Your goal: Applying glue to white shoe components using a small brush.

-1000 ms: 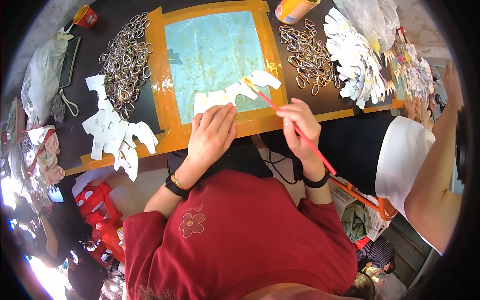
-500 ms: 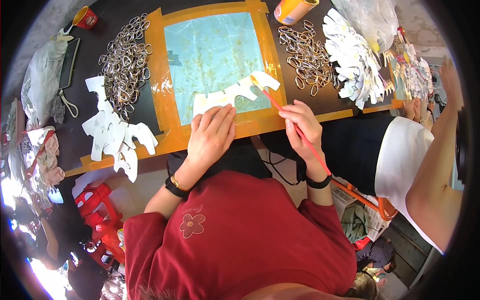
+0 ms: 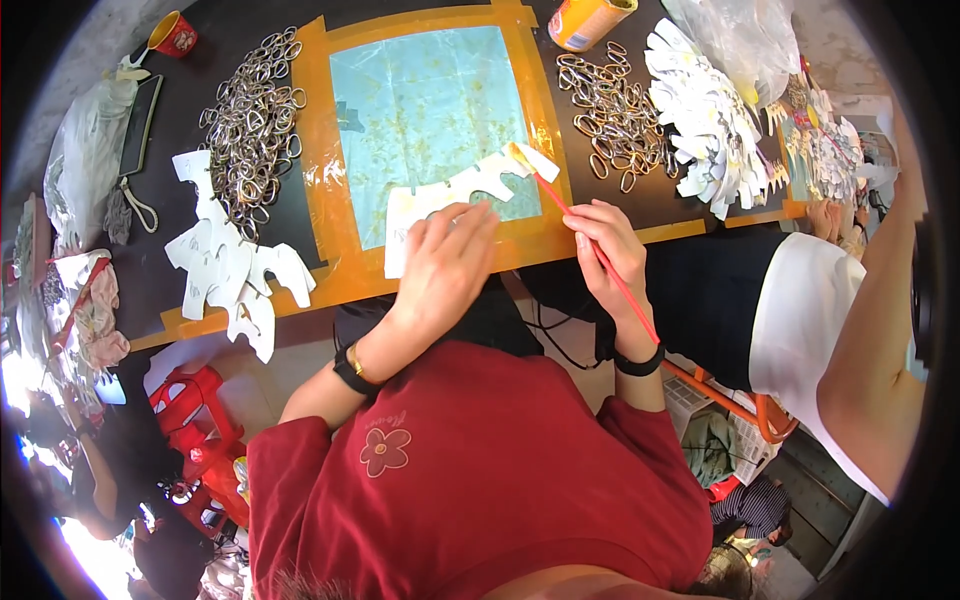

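Note:
A white notched cut-out piece (image 3: pixel 425 205) lies across the lower part of a pale blue sheet (image 3: pixel 430 100) framed in orange-brown tape. My left hand (image 3: pixel 452 262) rests over the piece's lower edge, fingers stretched out and nothing gripped in them. Between its fingers my right hand (image 3: pixel 608 250) holds a thin red-handled brush (image 3: pixel 628 290). The brush's yellowish tip touches the right end of the piece, on its upper surface. Part of the piece is hidden under my left hand.
Metal rings (image 3: pixel 250 130) are heaped left of the sheet, and more rings (image 3: pixel 615 110) lie right. White cut-outs (image 3: pixel 240 265) sit at the near left; a pile of others (image 3: pixel 705 120) spreads right. A yellow can (image 3: pixel 590 22) stands behind. A person's arm (image 3: pixel 870 350) is close on the right.
My left hand has slid to the right along the piece. The brush tip has moved slightly right, toward the piece's end, with my right hand still around the handle.

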The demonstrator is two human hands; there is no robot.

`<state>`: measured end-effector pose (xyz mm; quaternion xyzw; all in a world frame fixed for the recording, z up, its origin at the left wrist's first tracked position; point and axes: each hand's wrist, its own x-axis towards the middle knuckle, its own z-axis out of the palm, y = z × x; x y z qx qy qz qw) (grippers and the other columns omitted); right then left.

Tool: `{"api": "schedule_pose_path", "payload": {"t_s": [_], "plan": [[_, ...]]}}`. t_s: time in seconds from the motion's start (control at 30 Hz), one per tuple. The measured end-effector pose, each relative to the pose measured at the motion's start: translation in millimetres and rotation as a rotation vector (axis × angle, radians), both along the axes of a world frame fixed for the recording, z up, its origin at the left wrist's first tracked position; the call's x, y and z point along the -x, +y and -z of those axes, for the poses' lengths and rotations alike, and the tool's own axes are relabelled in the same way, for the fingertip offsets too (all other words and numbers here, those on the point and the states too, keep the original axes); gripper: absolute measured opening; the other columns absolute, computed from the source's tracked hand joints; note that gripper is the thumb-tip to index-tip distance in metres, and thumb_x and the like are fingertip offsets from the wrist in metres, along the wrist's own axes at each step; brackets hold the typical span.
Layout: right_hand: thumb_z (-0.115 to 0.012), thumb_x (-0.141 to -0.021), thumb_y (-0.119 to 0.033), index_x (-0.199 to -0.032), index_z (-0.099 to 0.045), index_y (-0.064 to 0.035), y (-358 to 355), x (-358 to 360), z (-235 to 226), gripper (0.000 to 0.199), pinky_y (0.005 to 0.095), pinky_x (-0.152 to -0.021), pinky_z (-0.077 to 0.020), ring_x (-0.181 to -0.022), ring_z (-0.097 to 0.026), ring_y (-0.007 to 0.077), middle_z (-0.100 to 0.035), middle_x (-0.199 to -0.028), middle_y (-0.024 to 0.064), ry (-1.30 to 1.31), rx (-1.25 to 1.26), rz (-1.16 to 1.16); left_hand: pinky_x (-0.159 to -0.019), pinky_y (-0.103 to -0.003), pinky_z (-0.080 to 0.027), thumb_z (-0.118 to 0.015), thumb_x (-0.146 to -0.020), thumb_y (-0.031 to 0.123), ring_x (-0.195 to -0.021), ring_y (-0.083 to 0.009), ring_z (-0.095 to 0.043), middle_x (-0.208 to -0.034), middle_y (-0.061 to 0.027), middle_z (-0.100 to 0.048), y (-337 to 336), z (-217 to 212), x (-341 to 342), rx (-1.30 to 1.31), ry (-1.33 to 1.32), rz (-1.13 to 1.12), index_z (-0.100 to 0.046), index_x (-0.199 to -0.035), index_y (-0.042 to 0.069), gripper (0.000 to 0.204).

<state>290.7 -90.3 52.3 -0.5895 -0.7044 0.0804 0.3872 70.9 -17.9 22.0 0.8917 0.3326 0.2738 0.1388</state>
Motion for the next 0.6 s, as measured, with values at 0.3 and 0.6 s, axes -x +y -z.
{"api": "schedule_pose_path", "payload": {"t_s": [0.3,0.6], "plan": [[-0.063,-0.082,0.005,-0.1,-0.067,-0.0011,-16.2,-0.8,-1.0,0.02,0.0444,-0.092,-0.0498,-0.095,-0.062,0.0328,-0.065,-0.101,0.013,-0.031,0.022,-0.023,-0.09,-0.039,-0.042,-0.07,-0.083,0.019,-0.117,-0.0241,-0.054,-0.127,-0.0098,-0.06,8.8,16.4,-25.0,-0.019,0.039,0.069,-0.062,-0.119,0.0,0.042],[-0.061,-0.084,0.002,-0.097,-0.067,-0.001,-8.3,-3.4,-5.5,0.014,0.0474,-0.093,-0.0485,-0.09,-0.065,0.0299,-0.067,-0.096,0.0129,-0.005,0.01,-0.025,-0.091,-0.038,-0.042,-0.069,-0.085,0.019,-0.118,-0.0224,-0.054,-0.129,-0.0094,-0.06,5.0,18.0,-26.8,-0.028,0.038,0.052,-0.062,-0.121,0.001,0.041]]}}
